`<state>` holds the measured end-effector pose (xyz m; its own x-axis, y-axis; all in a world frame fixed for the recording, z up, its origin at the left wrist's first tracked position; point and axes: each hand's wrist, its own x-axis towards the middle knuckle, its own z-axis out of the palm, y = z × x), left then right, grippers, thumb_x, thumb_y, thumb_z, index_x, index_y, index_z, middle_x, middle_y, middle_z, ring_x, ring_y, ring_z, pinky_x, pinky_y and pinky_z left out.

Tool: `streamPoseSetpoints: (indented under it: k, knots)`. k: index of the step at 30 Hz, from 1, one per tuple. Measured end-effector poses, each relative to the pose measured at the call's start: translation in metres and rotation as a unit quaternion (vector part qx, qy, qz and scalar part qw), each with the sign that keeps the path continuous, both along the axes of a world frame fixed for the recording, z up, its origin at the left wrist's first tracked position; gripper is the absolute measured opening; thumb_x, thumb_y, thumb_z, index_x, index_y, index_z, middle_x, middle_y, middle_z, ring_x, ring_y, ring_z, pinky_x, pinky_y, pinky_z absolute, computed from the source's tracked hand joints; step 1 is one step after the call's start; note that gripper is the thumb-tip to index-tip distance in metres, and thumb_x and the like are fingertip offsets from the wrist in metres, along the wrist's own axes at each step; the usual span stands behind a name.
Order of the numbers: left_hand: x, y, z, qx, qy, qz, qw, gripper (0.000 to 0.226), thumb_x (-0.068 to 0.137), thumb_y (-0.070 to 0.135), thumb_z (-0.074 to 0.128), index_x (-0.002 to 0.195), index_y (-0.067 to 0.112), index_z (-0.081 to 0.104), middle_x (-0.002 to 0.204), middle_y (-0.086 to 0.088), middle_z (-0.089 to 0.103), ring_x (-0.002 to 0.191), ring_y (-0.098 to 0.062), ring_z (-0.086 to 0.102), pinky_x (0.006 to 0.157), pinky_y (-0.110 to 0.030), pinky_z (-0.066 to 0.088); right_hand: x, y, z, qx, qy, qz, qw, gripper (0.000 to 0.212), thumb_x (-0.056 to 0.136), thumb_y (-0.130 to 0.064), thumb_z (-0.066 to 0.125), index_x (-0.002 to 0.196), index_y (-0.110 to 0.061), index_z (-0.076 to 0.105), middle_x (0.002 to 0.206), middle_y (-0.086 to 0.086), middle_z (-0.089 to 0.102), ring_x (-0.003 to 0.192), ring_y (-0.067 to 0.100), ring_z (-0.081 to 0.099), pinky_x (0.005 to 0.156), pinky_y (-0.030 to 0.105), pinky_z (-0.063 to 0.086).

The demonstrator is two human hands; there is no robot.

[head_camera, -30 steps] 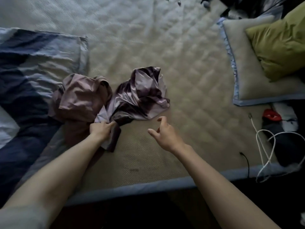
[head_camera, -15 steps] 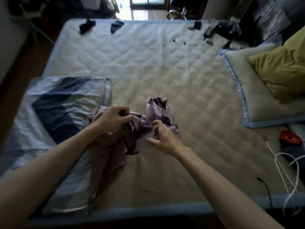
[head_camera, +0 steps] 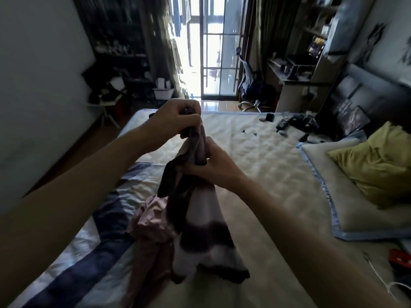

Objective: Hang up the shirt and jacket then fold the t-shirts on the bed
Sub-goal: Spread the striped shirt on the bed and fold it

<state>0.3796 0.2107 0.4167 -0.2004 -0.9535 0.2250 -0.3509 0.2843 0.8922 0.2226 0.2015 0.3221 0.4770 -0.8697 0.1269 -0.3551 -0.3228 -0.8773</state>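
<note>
Across the bed (head_camera: 255, 156), largest in view, a blue-striped quilt (head_camera: 93, 230) covers the near left, with a crumpled pink t-shirt (head_camera: 153, 223) at its edge. Lifted off the mattress a second ago, the purple-and-white t-shirt (head_camera: 200, 230) now hangs; left hand (head_camera: 178, 121) pinches its top, right hand (head_camera: 211, 165) grips lower, both closed on cloth, probably seeking shoulders for folding.

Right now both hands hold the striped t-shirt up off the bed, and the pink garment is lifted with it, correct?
Not quite. In the head view the left hand and right hand do hold the striped t-shirt up, but the pink garment lies crumpled on the bed, in neither grip.
</note>
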Motion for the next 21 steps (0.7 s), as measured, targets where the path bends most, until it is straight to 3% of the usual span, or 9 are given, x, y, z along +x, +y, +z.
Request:
streamPoseSetpoints:
  k: [5, 7, 10, 12, 14, 16, 19, 21]
  knots:
    - [-0.004, 0.008, 0.019, 0.009, 0.015, -0.01, 1.0, 0.029, 0.086, -0.009, 0.053, 0.068, 0.013, 0.052, 0.063, -0.006, 0.05, 0.053, -0.012, 0.046, 0.05, -0.022, 0.036, -0.001, 0.014, 0.019, 0.051, -0.04, 0.011, 0.998, 0.052, 0.064, -0.057, 0.081, 0.098, -0.018, 0.074, 0.092, 0.001, 0.077, 0.089, 0.016, 0.074, 0.085, 0.049, 0.059]
    - [-0.005, 0.01, 0.026, 0.027, 0.028, -0.016, 0.999, 0.025, 0.089, -0.007, 0.055, 0.075, 0.014, 0.053, 0.068, -0.005, 0.054, 0.057, -0.011, 0.052, 0.053, -0.019, 0.043, -0.004, 0.018, 0.026, 0.089, -0.084, -0.011, 0.992, 0.047, 0.067, -0.05, 0.083, 0.092, -0.011, 0.076, 0.087, 0.004, 0.078, 0.085, 0.02, 0.075, 0.083, 0.045, 0.061]
    - [0.003, 0.011, 0.026, 0.075, 0.033, -0.018, 0.996, 0.013, 0.092, 0.02, 0.066, 0.101, 0.021, 0.058, 0.099, -0.005, 0.063, 0.084, -0.013, 0.064, 0.071, -0.025, 0.052, -0.009, 0.017, 0.039, 0.107, -0.175, -0.085, 0.975, 0.036, 0.073, -0.04, 0.083, 0.076, -0.006, 0.073, 0.071, 0.009, 0.072, 0.067, 0.018, 0.065, 0.065, 0.037, 0.051]
    - [0.015, 0.015, 0.013, 0.12, -0.005, -0.017, 0.993, 0.04, 0.087, 0.041, 0.07, 0.121, 0.03, 0.054, 0.116, 0.006, 0.068, 0.103, -0.011, 0.068, 0.083, -0.033, 0.053, -0.014, 0.012, 0.05, 0.12, -0.228, -0.129, 0.958, 0.038, 0.079, -0.038, 0.082, 0.084, -0.001, 0.074, 0.078, 0.019, 0.074, 0.069, 0.02, 0.065, 0.068, 0.038, 0.051]
    - [0.021, 0.024, -0.01, 0.159, -0.033, -0.035, 0.986, 0.06, 0.084, 0.039, 0.073, 0.136, 0.031, 0.044, 0.12, 0.006, 0.07, 0.11, -0.014, 0.068, 0.093, -0.043, 0.054, -0.021, 0.006, 0.061, 0.13, -0.248, -0.154, 0.948, 0.047, 0.077, -0.042, 0.082, 0.091, 0.001, 0.074, 0.083, 0.02, 0.075, 0.072, 0.023, 0.067, 0.07, 0.043, 0.054]
    - [0.018, 0.033, -0.037, 0.181, -0.022, -0.059, 0.982, 0.066, 0.085, 0.032, 0.074, 0.141, 0.029, 0.039, 0.122, 0.003, 0.071, 0.114, -0.017, 0.067, 0.099, -0.048, 0.051, -0.026, 0.0, 0.069, 0.13, -0.241, -0.166, 0.947, 0.046, 0.074, -0.048, 0.083, 0.08, -0.003, 0.072, 0.069, 0.015, 0.071, 0.066, 0.024, 0.066, 0.068, 0.041, 0.055]
    - [0.002, 0.039, -0.062, 0.178, 0.025, -0.07, 0.981, 0.05, 0.091, 0.028, 0.069, 0.137, 0.031, 0.05, 0.125, 0.003, 0.069, 0.117, -0.015, 0.065, 0.1, -0.048, 0.052, -0.027, -0.004, 0.075, 0.123, -0.229, -0.168, 0.951, 0.047, 0.069, -0.056, 0.082, 0.073, -0.011, 0.07, 0.061, 0.006, 0.067, 0.064, 0.022, 0.066, 0.07, 0.037, 0.055]
    - [-0.013, 0.037, -0.068, 0.153, 0.083, -0.028, 0.984, 0.035, 0.095, 0.023, 0.064, 0.129, 0.02, 0.061, 0.121, -0.004, 0.071, 0.115, -0.02, 0.067, 0.102, -0.053, 0.05, -0.027, -0.004, 0.078, 0.118, -0.226, -0.156, 0.954, 0.042, 0.073, -0.053, 0.082, 0.078, -0.013, 0.072, 0.064, 0.002, 0.07, 0.067, 0.019, 0.068, 0.071, 0.035, 0.055]
